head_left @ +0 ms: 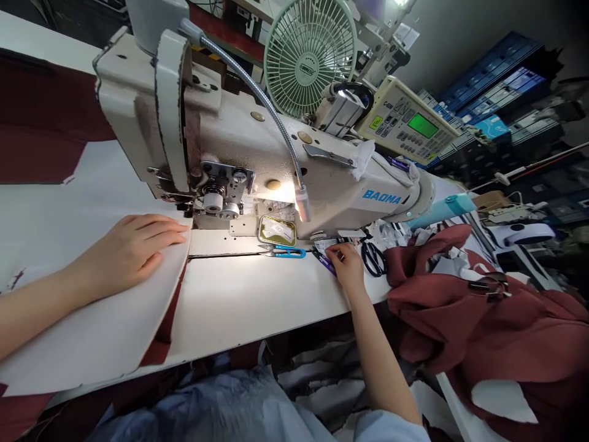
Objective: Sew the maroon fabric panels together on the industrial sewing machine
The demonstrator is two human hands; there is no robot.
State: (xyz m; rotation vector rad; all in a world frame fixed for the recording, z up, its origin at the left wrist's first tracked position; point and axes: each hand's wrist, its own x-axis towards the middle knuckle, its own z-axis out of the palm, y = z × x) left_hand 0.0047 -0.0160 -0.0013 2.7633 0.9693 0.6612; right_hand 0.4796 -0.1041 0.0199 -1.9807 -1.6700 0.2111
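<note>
My left hand [142, 252] lies flat, fingers stretched out, on a large white-faced piece of material [92, 344] with maroon fabric [162, 328] showing under its curved edge. Its fingertips are close to the needle area of the sewing machine [257, 141]. On the right of the white table [230, 307], my right hand [347, 267] has its fingers curled together at the tips; what they pinch, if anything, is hidden. Close by its fingertips lies a purple-handled tool [324, 263]. Blue thread snips [289, 252] rest further left, in front of a small gold-rimmed tin [277, 231].
Black-handled scissors [373, 259] lie right of my right hand. Maroon fabric pieces [497, 319] are heaped at the right. A lamp on a bendable neck [257, 92] lights the machine bed. Behind stand a green fan [310, 58] and a control panel [407, 123].
</note>
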